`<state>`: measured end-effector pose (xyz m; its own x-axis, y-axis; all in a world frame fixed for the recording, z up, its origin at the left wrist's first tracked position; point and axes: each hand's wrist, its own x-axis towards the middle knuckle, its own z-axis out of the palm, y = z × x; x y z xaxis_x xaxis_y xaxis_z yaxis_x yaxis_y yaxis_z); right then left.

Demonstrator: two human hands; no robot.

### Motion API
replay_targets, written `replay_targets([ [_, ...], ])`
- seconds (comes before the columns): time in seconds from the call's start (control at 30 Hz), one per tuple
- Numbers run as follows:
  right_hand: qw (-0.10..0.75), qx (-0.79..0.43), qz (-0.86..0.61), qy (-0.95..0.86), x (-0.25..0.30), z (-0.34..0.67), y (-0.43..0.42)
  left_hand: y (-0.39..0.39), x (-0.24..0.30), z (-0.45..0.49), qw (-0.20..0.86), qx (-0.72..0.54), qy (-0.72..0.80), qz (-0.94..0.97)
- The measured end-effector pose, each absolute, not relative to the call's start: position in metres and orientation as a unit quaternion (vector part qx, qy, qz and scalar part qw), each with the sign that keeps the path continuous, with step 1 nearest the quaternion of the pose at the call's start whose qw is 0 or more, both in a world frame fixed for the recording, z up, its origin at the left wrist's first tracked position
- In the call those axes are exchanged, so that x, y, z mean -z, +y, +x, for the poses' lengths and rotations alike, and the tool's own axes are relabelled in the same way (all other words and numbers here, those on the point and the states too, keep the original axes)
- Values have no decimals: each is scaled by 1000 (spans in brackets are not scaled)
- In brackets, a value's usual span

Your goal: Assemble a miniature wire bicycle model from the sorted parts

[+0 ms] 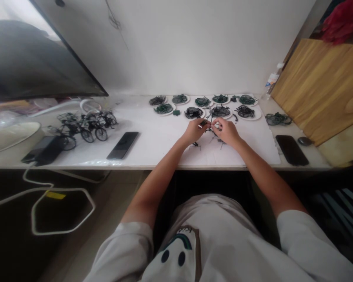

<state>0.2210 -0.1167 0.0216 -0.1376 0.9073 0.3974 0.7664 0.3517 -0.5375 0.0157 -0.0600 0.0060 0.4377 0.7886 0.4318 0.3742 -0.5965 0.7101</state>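
Above the white sheet (161, 141) on the table, my left hand (195, 130) and my right hand (226, 131) meet with fingertips pinched together. Between them is a small dark thin-framed part (211, 119), which looks like a piece of a miniature bicycle. Its exact shape is partly hidden by the fingers. Just below the hands, a few small dark parts (195, 145) lie on the sheet. Behind them stand several white plates holding dark green and black parts, the nearest being a plate (231, 114) with black pieces.
Several assembled miniature bicycles (85, 125) stand at the left, beside a black box (44, 150) with a white cable. One phone (123, 145) lies left of my hands; another phone (292, 150) lies right, near a mouse (304, 141). A monitor (41, 58) and a wooden board (320, 86) flank the table.
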Motion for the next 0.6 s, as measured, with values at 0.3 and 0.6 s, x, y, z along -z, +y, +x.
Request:
replay_targets([
  [0.3,398,-66,-542,-738,-16,224,-112,-56,-4,16,314,-471,343,749],
  [0.6,404,-96,-492,-765,-15,222,-115,-51,0,17,413,-519,304,684],
])
